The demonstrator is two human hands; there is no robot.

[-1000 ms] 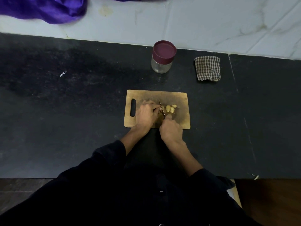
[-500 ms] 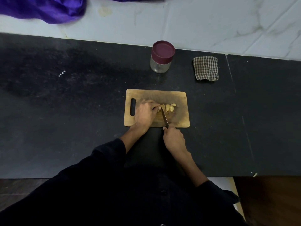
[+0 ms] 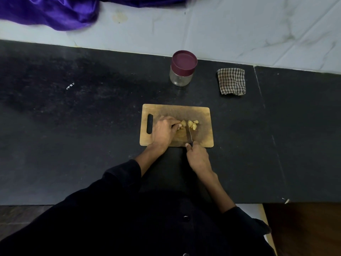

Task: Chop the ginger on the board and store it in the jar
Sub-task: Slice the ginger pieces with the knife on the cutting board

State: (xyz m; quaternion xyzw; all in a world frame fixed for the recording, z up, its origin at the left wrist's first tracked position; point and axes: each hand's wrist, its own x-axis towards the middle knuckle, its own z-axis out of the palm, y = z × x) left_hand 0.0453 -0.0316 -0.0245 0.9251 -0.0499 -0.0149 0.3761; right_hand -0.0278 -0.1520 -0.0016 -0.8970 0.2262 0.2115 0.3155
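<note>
A wooden chopping board (image 3: 203,115) with a handle slot lies on the black counter. Pale yellow ginger (image 3: 183,123) sits near its middle, and several cut pieces (image 3: 193,124) lie just to the right. My left hand (image 3: 164,132) rests on the board and pinches the uncut ginger with its fingertips. My right hand (image 3: 197,157) grips the dark handle of a small knife (image 3: 189,133) at the board's near edge, the blade lying between the ginger and the cut pieces. Behind the board stands a clear glass jar (image 3: 181,70) with a maroon lid on it.
A folded checked cloth (image 3: 231,81) lies to the right of the jar. A purple cloth (image 3: 49,12) hangs over the pale tiled ledge at the back left. The black counter (image 3: 73,126) stretches wide to both sides, its front edge close to my body.
My right hand has drawn the knife back toward me, from beside the ginger to the board's near edge. A gap now shows between the held ginger and the cut pieces. The left hand has stayed put.
</note>
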